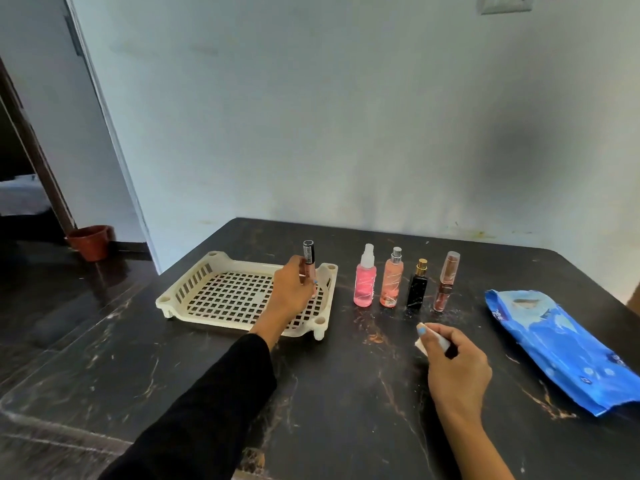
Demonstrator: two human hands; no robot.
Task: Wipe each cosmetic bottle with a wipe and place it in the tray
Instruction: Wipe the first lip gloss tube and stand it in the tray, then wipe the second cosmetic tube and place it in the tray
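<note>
My left hand (292, 292) holds a slim lip gloss tube (308, 258) with a black cap upright over the right part of the cream slotted tray (194, 292). My right hand (457, 365) is closed on a small white wipe (424, 342) above the table, in front of the bottles. Standing in a row right of the tray are a pink spray bottle (364, 282), a peach spray bottle (392, 282), a black bottle with a gold cap (417, 289) and a brown lip gloss (446, 282).
A blue wipes pack (561, 344) lies at the right of the dark marbled table (346, 410). The table meets a pale wall behind. A brown plant pot (91, 242) sits on the floor at the left, near a doorway.
</note>
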